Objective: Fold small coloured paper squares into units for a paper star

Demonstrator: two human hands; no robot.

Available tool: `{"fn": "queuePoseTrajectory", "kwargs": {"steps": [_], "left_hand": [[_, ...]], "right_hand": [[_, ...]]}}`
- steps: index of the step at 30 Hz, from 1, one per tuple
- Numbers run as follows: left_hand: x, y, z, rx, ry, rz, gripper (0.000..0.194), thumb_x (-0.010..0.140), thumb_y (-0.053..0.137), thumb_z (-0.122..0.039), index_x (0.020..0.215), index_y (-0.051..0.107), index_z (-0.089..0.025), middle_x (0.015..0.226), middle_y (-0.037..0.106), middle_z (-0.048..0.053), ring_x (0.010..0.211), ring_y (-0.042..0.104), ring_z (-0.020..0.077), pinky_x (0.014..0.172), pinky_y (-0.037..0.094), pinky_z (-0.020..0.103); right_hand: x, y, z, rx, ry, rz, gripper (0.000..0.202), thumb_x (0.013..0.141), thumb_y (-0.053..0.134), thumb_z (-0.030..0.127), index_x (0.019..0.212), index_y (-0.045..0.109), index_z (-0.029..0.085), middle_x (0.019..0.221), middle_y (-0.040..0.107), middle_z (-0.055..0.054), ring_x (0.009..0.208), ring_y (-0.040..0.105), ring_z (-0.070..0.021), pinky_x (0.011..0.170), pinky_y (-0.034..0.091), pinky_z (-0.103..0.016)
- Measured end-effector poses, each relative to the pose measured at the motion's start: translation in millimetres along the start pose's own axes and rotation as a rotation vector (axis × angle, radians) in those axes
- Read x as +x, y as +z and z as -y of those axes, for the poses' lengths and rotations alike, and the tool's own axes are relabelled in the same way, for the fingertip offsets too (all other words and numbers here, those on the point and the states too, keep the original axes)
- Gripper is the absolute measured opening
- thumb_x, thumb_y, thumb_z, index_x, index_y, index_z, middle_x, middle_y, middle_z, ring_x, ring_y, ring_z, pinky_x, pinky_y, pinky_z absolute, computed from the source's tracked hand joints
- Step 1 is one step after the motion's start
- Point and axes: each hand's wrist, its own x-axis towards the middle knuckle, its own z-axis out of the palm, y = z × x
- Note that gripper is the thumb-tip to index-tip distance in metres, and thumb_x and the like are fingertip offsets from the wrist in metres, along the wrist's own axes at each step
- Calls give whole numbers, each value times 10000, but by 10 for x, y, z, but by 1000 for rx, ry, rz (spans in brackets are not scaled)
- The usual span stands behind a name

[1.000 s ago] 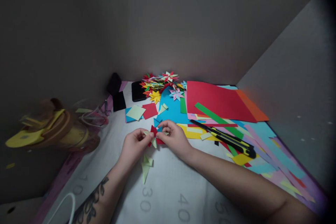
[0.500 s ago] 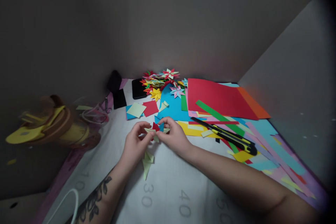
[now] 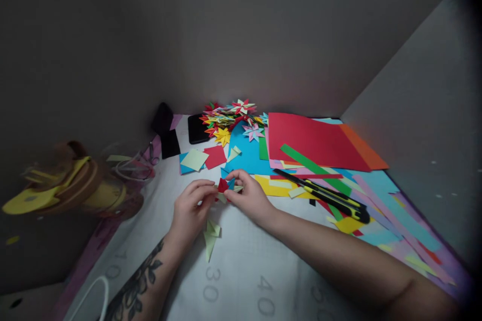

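Note:
Between my hands is a small folded-paper star (image 3: pixel 223 185) with red, blue and pale green points. My left hand (image 3: pixel 194 205) pinches its left side, thumb and fingertips together. On the opposite side my right hand (image 3: pixel 246 194) grips it near the blue and pale green points. Parts of the star are covered by my fingers. Just below, pale green folded pieces (image 3: pixel 212 238) lie on the white mat (image 3: pixel 233 266). Beyond my hands a pale green folded piece (image 3: pixel 234 153) rests on a blue sheet (image 3: pixel 246 153).
Finished paper stars (image 3: pixel 229 118) are heaped at the back beside a black phone (image 3: pixel 198 129). Paper squares (image 3: pixel 194 159) lie left of centre. To the right are red sheets (image 3: pixel 316 140), a utility knife (image 3: pixel 335 201) and scattered strips. A yellow-brown container (image 3: pixel 86 180) stands left.
My left hand has shifted slightly left and down, and its fingers have closed more along the star's left side. My right hand keeps its hold in nearly the same spot.

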Motion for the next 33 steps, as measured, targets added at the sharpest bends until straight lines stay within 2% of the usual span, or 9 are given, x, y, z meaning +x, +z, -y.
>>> {"fn": "queuePoseTrajectory", "kwargs": {"steps": [4,8,14,19,25,29,33], "left_hand": [[-3,-12,20,5,15,2,140,812,535,-142,820,664,-197,873,658,51,840,613,145,715,505,248],[12,-14,24,15,2,1,125,809,551,-159,813,670,-195,845,671,48,821,620,144,711,509,251],[12,-12,55,49,-38,26,97,807,572,-191,842,662,-188,900,652,55,834,611,143,681,499,230],[6,-23,122,111,46,120,133,835,507,-155,880,626,-194,1010,585,65,928,567,151,787,468,258],[56,-68,65,123,25,239,135,844,443,-137,784,558,-173,988,526,68,924,529,155,792,444,271],[65,-44,41,46,-51,197,111,839,459,-175,753,529,-177,851,552,42,822,541,147,723,451,260],[40,-4,72,34,-169,112,79,821,510,-230,765,529,-179,748,561,8,670,531,123,586,437,223]], "right_hand": [[-6,7,-10,13,8,17,256,695,569,207,943,508,216,753,542,35,538,494,-77,490,393,-188],[-9,3,6,-25,-2,-19,258,685,568,206,936,506,214,776,547,29,521,475,-69,472,385,-183],[0,-15,12,-12,-6,-22,273,679,553,193,945,496,214,778,544,32,476,462,-57,444,379,-180],[1,-16,-3,10,19,-4,286,674,547,188,952,486,219,777,539,40,438,455,-47,420,369,-176],[-3,-14,-4,-25,10,-6,288,661,543,166,943,509,214,767,543,40,476,453,-52,451,382,-175],[-13,1,3,-45,-17,-18,274,653,560,165,921,522,213,799,559,22,608,527,-92,503,422,-183],[-29,28,-11,-1,13,27,270,681,541,173,944,502,219,794,569,29,510,511,-70,473,421,-191]]}}
